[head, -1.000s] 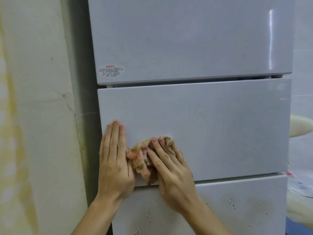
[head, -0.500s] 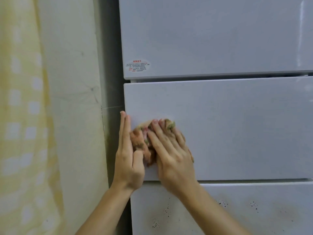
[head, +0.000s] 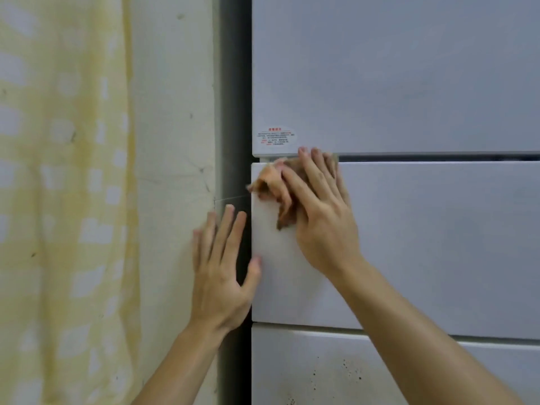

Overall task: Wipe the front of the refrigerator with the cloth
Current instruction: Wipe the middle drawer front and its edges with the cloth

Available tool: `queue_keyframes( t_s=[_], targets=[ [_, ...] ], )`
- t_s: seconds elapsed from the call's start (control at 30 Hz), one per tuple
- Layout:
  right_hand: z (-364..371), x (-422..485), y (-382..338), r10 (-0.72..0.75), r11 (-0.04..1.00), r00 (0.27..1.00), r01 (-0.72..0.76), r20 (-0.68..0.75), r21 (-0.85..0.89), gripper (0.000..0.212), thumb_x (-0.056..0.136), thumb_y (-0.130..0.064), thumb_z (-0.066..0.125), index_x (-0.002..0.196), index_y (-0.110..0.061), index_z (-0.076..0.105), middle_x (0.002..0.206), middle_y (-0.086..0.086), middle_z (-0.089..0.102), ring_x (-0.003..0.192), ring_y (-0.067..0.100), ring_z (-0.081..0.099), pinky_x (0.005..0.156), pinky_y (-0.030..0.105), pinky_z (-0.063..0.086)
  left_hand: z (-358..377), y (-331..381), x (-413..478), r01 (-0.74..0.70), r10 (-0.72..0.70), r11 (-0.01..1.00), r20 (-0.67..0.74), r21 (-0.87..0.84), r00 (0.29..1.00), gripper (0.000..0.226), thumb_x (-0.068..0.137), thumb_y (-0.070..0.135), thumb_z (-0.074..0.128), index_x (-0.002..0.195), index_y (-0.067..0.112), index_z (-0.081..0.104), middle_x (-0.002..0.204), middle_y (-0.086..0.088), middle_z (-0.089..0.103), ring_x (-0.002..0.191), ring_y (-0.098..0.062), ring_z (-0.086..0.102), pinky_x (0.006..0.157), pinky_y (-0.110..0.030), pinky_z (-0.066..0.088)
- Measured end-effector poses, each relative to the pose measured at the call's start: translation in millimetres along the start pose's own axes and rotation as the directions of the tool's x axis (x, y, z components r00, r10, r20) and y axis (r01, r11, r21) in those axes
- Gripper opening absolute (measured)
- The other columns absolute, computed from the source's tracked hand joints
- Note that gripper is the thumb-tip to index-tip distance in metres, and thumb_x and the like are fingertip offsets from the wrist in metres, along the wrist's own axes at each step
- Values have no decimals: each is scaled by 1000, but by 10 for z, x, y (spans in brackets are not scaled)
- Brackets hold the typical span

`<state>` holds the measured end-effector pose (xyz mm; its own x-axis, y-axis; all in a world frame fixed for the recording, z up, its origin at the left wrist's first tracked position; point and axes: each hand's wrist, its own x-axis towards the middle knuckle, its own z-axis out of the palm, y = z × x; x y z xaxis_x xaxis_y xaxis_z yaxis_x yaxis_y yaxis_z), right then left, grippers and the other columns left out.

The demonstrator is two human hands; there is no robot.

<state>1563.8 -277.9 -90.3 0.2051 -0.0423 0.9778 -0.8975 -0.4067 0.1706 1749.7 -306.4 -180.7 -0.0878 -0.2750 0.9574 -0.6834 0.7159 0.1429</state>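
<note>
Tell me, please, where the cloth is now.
In the head view, the cloth lies under the right hand at the upper left corner of the middle drawer front, just below the sticker.

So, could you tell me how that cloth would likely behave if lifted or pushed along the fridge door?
Probably floppy: the cloth is bunched in soft folds under the right hand. Likely light, since that hand alone pins it against the upright drawer front. It should slide easily there, as the surface looks smooth.
</note>
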Motion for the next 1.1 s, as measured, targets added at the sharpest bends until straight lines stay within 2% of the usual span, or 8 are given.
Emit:
queue_keyframes(
  t_s=[0.1,0.43,0.57,0.67,0.8,0.93,1.03,1.1],
  targets=[
    [130,56,-127,35,998,998,-38,-49,-57,49,105,-16,43,153,-14,52,165,10,38,158,26,26,130,51,19,-15,-120,37,72,-71,988,-7,136,997,72,101,47,43,167,30,20,178,6,5,165,-23,-8,130,-56,-11],
    [238,-1370,-461,-117,992,968,104,221,71,54,101,-9,52,154,-18,50,166,0,37,158,15,27,130,43,22,2,-163,-133,2,-2,1000,8,19,1000,65,104,26,49,166,18,30,177,-3,13,165,-28,0,131,-57,-3],
    [57,-1340,-519,-36,978,966,-19,255,210,49,104,-10,56,152,-18,53,161,-3,46,154,10,33,126,41,30,4,-34,-296,21,-25,996,-46,-83,999,52,98,13,57,150,9,56,169,-6,35,162,-26,21,132,-47,16],
    [-205,-1250,-541,207,830,944,-308,257,465,43,106,-25,50,147,-36,46,151,-8,56,145,7,47,116,40,44,-31,166,-317,76,-114,960,-126,-271,985,40,94,5,49,128,15,69,138,3,65,133,-20,57,112,-35,45],
    [-518,-1118,-503,390,711,882,-470,263,523,28,103,-30,57,111,-55,46,117,-23,69,104,4,72,81,39,62,-99,569,-243,253,-250,770,88,-585,964,31,105,27,40,110,27,71,105,9,75,104,-16,71,91,-28,55],
    [-705,-1044,-450,390,731,882,-472,265,493,19,105,-24,57,103,-42,65,82,-28,62,69,1,62,63,25,52,-153,796,-191,438,-211,516,387,-736,898,38,103,57,48,90,29,70,79,11,65,76,-8,64,80,-28,53],
    [-850,-1002,-396,438,681,831,-556,343,476,33,103,-16,58,83,-41,63,74,-21,65,64,2,62,57,15,44,-164,899,-178,481,-164,502,467,-719,869,19,104,39,61,117,34,74,87,18,75,74,2,71,63,-13,55],
    [-959,-936,-332,502,570,773,-633,387,524,23,100,-22,62,80,-33,69,72,-12,68,64,-1,63,56,16,49,-161,906,-158,473,-210,589,441,-655,872,31,104,14,59,119,36,75,104,12,80,98,-6,76,81,-21,61]
  ],
)
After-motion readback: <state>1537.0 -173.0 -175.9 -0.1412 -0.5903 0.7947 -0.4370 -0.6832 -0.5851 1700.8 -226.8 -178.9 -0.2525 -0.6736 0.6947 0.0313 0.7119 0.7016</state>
